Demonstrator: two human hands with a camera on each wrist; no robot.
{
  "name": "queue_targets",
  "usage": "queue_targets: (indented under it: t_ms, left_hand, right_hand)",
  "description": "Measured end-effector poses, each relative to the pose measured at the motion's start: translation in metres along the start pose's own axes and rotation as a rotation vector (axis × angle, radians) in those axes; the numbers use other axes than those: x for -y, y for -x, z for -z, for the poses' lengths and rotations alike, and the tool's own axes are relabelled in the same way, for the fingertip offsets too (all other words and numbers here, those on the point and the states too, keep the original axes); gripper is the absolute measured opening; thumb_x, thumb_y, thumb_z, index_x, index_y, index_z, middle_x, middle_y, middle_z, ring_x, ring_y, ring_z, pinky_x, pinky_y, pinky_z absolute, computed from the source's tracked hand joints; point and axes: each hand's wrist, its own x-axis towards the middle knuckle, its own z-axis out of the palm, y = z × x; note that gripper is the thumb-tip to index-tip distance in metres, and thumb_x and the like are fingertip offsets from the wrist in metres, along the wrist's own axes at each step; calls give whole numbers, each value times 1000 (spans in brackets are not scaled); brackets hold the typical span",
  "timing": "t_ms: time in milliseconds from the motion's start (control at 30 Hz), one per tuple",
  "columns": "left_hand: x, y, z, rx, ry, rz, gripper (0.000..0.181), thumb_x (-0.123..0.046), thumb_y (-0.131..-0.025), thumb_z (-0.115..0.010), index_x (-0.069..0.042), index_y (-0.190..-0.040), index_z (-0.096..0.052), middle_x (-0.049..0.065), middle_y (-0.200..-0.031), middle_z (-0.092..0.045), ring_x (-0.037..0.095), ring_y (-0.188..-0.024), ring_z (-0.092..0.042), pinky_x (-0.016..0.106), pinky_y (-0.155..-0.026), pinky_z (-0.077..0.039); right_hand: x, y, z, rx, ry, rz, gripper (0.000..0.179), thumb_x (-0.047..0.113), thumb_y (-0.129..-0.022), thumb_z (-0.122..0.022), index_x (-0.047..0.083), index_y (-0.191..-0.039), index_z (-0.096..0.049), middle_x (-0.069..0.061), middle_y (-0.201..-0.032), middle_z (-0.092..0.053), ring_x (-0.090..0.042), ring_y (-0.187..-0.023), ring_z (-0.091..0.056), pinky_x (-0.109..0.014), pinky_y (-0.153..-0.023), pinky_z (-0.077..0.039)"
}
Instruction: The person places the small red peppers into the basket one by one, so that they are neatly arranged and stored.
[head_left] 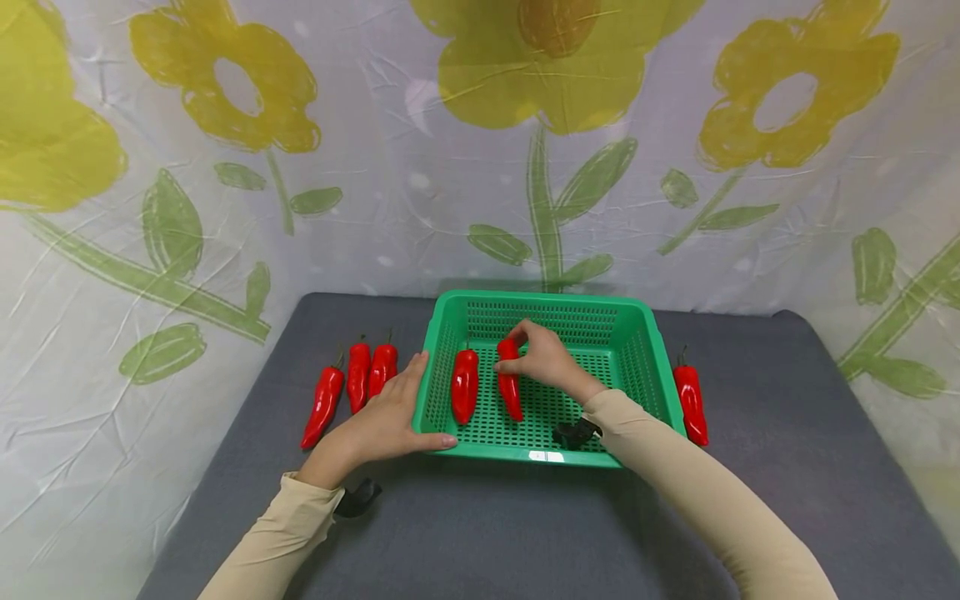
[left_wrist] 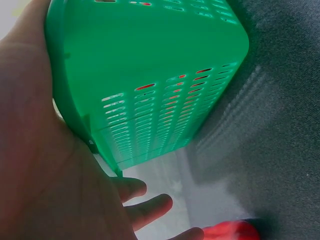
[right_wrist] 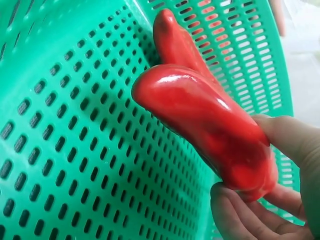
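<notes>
My right hand (head_left: 546, 357) pinches a red chili pepper (head_left: 510, 385) near its stem end, inside a green plastic basket (head_left: 528, 451). In the right wrist view that pepper (right_wrist: 200, 120) lies between thumb and fingers, its tip pointing away from the hand. A second red pepper (head_left: 464, 387) lies in the basket to the left of it. My left hand (head_left: 386, 417) rests on the basket's left rim, fingers along the outside and thumb over the front corner. The left wrist view shows the palm against the rim with the fingers (left_wrist: 150, 210) extended beside the slotted wall.
Three red peppers (head_left: 358, 379) lie on the grey cloth left of the basket, close to the left hand. Another pepper (head_left: 691, 403) lies just right of the basket. Behind the table (head_left: 480, 533) hangs a flower-print sheet (head_left: 390, 183).
</notes>
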Motion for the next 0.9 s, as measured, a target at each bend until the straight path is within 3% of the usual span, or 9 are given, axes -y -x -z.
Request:
queue_targets:
  t_ms: [900]
  left_hand:
    - [0, 1, 0, 8, 10, 1, 127, -67, -74, -73, -15, -160, 5, 13, -168, -6, 41, -151, -19, 69, -111, -33]
  right_hand:
    - [4, -13, -18, 90, 45, 39, 58, 34, -79, -83, 7, -122, -55, -11, -115, -64, -23, -96, -62, -34, -78, -54]
